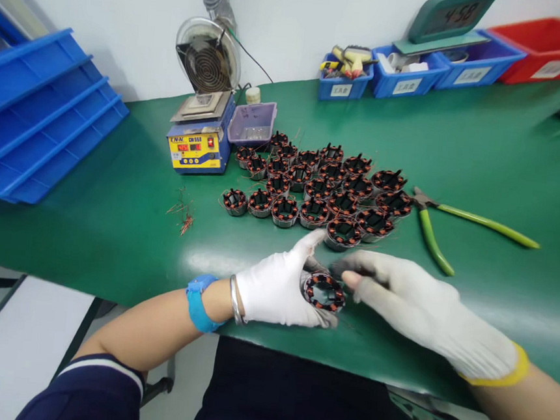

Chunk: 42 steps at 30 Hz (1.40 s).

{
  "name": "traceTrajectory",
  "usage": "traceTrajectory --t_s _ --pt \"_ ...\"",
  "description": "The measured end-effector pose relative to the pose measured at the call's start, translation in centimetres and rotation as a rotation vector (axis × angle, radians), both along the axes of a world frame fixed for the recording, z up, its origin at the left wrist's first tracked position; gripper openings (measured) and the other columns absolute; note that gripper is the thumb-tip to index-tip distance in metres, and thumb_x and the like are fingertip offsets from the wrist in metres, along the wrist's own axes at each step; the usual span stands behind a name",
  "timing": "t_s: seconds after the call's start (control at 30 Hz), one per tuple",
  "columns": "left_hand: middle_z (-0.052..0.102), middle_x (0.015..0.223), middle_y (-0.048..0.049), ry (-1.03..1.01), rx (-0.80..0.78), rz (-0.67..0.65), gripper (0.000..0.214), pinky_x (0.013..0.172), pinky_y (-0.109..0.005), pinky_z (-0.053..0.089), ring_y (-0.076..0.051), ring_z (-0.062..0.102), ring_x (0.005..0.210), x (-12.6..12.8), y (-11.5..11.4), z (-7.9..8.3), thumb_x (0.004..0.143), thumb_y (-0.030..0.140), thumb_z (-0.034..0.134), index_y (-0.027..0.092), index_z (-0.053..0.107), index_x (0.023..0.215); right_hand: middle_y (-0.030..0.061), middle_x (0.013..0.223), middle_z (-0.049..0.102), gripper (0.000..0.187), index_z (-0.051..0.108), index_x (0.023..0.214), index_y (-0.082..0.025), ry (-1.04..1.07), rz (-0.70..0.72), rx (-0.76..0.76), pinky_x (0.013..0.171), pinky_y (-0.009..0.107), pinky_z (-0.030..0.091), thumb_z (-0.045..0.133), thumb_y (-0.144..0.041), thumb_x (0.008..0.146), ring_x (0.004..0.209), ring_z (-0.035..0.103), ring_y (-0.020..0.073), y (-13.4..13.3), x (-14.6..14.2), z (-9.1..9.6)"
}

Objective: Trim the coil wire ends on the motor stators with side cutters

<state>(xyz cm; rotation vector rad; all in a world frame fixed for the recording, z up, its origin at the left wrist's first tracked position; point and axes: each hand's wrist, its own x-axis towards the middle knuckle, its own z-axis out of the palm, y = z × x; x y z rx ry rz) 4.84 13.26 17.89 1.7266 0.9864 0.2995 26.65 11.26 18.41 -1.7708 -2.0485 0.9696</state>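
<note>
My left hand [280, 285], in a white glove, is wrapped round a round copper-wound stator [324, 292] just above the near edge of the green mat [112, 221]. My right hand [414, 300], also gloved, reaches in from the right with its fingertips pinched together at the stator's upper rim; whether they grip a wire is too small to tell. Several more stators [319, 184] lie in rows just beyond my hands.
Green-handled pliers [448, 218] lie right of the stators. A solder pot [198, 141] with a fume fan [208, 56] stands at the back left, a small purple tray [252, 122] beside it. Blue trays [33, 116] are stacked left; blue bins [400, 73] and a red bin [549, 47] line the back. Wire scraps [182, 211] lie left.
</note>
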Motion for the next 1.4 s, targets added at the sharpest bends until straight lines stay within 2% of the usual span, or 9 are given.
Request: traceTrajectory --t_s 0.1,0.3,0.43,0.57,0.7,0.93,1.2,1.3,1.4 --pt "0.067 0.122 -0.0129 -0.02 -0.066 0.049 0.14 0.074 -0.036 0.058 -0.021 0.07 0.077 0.2 0.0 -0.2 0.058 0.038 0.092 0.025 0.002 0.165 0.0048 0.094 0.075 0.036 0.073 0.104 -0.023 0.065 0.036 0.002 0.064 0.03 0.047 0.055 -0.046 0.081 0.08 0.068 0.0224 -0.3 -0.9 0.2" --pt "0.068 0.124 -0.0137 -0.052 -0.15 0.043 0.148 0.07 -0.032 0.056 -0.016 0.068 0.072 0.5 0.4 0.1 0.053 0.025 0.093 0.025 -0.004 0.165 0.0012 0.067 0.065 0.025 0.061 0.075 -0.022 0.174 -0.057 -0.043 0.054 0.029 0.041 0.058 -0.046 0.076 0.059 0.056 0.017 -0.1 -1.6 -0.4" --pt "0.07 0.121 -0.0131 -0.056 -0.175 0.018 0.152 0.071 -0.031 0.056 -0.016 0.068 0.071 0.3 0.7 0.1 0.054 0.021 0.092 0.025 -0.013 0.163 0.0035 0.076 0.07 0.031 0.066 0.086 -0.021 0.199 -0.109 -0.124 0.057 0.03 0.046 0.059 -0.049 0.075 0.066 0.062 0.0194 -0.1 -2.1 -0.3" --pt "0.071 0.122 -0.0137 -0.062 -0.153 -0.038 0.153 0.074 -0.034 0.057 -0.02 0.071 0.077 -0.1 1.0 -0.3 0.055 0.029 0.095 0.026 -0.012 0.163 0.0028 0.068 0.066 0.026 0.065 0.081 -0.021 0.226 -0.099 -0.064 0.054 0.029 0.043 0.058 -0.046 0.074 0.06 0.057 0.0176 -0.3 -2.1 -0.3" --pt "0.071 0.124 -0.014 -0.089 -0.086 -0.106 0.151 0.078 -0.036 0.058 -0.024 0.073 0.087 -0.6 1.2 -0.4 0.059 0.04 0.095 0.024 -0.012 0.164 0.0018 0.061 0.06 0.033 0.058 0.077 -0.021 0.425 -0.174 -0.128 0.05 0.028 0.042 0.057 -0.054 0.072 0.053 0.052 0.0159 -0.2 -1.5 -0.6" --pt "0.073 0.119 -0.0126 -0.066 -0.049 -0.113 0.145 0.079 -0.036 0.057 -0.024 0.073 0.086 -0.5 1.1 -0.1 0.059 0.041 0.095 0.023 -0.002 0.165 0.0022 0.071 0.07 0.025 0.067 0.08 -0.022 0.126 -0.087 -0.14 0.053 0.027 0.041 0.062 -0.046 0.076 0.061 0.061 0.0178 -0.6 -2.1 0.3" --pt "0.072 0.123 -0.0142 -0.006 0.036 -0.144 0.144 0.08 -0.038 0.058 -0.026 0.073 0.088 -0.7 1.3 0.4 0.061 0.045 0.092 0.019 -0.003 0.165 0.0024 0.059 0.062 0.031 0.06 0.072 -0.022 0.208 -0.156 -0.062 0.049 0.029 0.039 0.054 -0.051 0.075 0.053 0.053 0.017 -0.3 -1.5 -0.9" --pt "0.072 0.12 -0.0108 0.067 0.187 -0.168 0.118 0.083 -0.041 0.058 -0.03 0.073 0.095 -0.7 1.2 0.8 0.064 0.048 0.087 0.022 0.028 0.162 0.0007 0.053 0.057 0.026 0.06 0.07 -0.023 0.031 -0.235 -0.075 0.047 0.029 0.036 0.055 -0.048 0.074 0.048 0.048 0.0161 -0.2 -1.5 0.0" --pt "0.071 0.109 -0.0061 0.133 0.375 -0.181 0.063 0.085 -0.041 0.059 -0.03 0.071 0.098 -0.5 0.8 0.9 0.067 0.051 0.082 0.027 0.069 0.125 0.0002 0.054 0.058 0.019 0.06 0.067 -0.024 -0.173 -0.282 -0.147 0.047 0.031 0.037 0.06 -0.042 0.072 0.047 0.05 0.0173 0.1 -1.4 1.3"
